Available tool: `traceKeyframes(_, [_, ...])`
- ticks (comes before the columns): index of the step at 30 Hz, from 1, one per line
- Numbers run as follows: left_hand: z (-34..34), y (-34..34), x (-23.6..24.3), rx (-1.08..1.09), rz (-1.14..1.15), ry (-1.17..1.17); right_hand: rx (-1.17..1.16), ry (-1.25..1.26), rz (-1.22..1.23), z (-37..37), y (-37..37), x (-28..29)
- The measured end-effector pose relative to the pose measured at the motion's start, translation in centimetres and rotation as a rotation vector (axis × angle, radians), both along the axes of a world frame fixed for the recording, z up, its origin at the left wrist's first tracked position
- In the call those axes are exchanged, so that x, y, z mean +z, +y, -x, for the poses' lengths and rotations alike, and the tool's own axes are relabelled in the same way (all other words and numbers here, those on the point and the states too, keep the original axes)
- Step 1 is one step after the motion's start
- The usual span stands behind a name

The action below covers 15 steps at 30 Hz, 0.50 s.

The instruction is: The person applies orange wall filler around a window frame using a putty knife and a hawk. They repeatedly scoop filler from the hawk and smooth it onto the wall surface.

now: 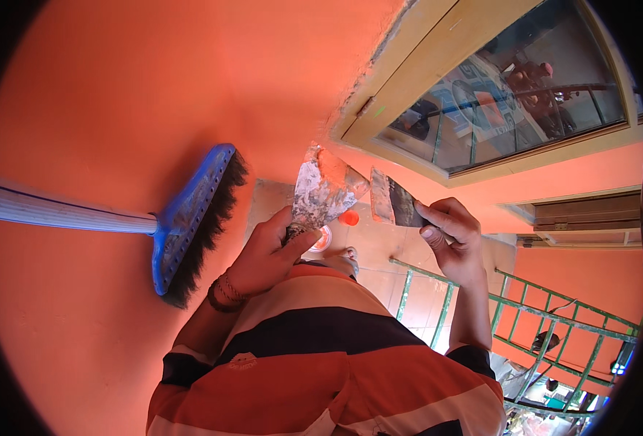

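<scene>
Head view: person in a striped shirt point(299, 370), both bare hands raised in front of the chest, a tool in each. Left hand point(267, 251) closed around the handle of a wide scraper point(321, 189), thumb laid along it, blade fanning up and away; blade face patchy with whitish and orange smears. Dark bracelets point(227, 294) on that wrist. Right hand point(454, 240) pinches a flat dark blade point(399, 203) between thumb and fingers at its near end; far edge coated pale orange, turned toward the scraper. The two blades sit very close; cannot tell whether they touch. Below them, on the tiled floor point(383, 243), a small orange object point(349, 217), and a round tub point(326, 236) partly hidden behind the left hand; a bare foot point(352, 256) nearby. To the left, a blue broom point(183, 225), dark bristles facing right, against the orange wall point(118, 94). Upper right, a tan window frame point(405, 87) around reflective glass point(481, 102). Lower right, a green ladder point(554, 314).
</scene>
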<state>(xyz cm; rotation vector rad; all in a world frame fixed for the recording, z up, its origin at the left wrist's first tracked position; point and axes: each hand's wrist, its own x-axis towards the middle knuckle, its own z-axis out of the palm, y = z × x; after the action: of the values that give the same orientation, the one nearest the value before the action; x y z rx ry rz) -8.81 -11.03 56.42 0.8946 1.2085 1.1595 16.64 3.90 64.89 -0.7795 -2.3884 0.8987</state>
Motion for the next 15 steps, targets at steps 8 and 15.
traceKeyframes(8, [1.7, 0.5, 0.3, -0.209, -0.047, 0.416, 0.234, -0.255, -0.373, 3.4, 2.1, 1.8])
traceKeyframes(15, [2.6, 1.0, 1.3, -0.356, -0.07, 0.478, 0.341, -0.375, -0.494, 4.9, 3.0, 2.9])
